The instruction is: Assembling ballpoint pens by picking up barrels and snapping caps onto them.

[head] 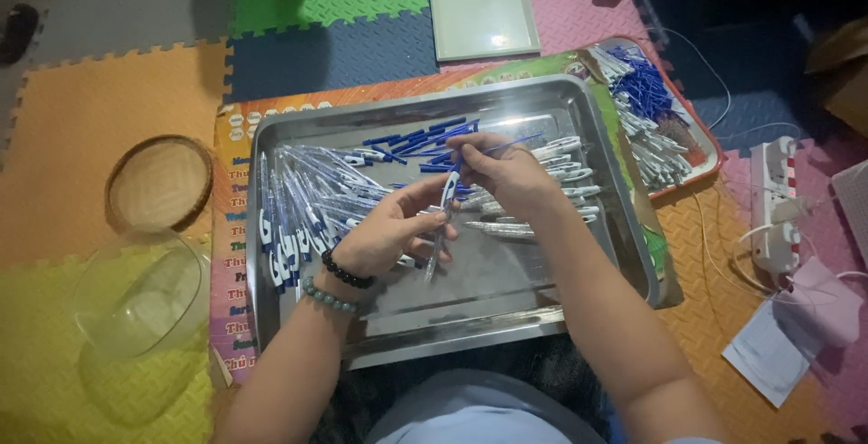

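Over the steel tray, a pen pinched upright-tilted: left hand closed on its lower barrel, right hand gripping the blue-and-white top. Probably light, stiff, slick plastic; best held mid-barrel. Clear body, blue tip. Beyond, loose blue refills.

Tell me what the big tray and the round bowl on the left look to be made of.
The big tray looks like polished metal, likely steel: grey, with mirror-like glare. The round bowl looks like woven bamboo or rattan: tan, matte, with a darker rim.
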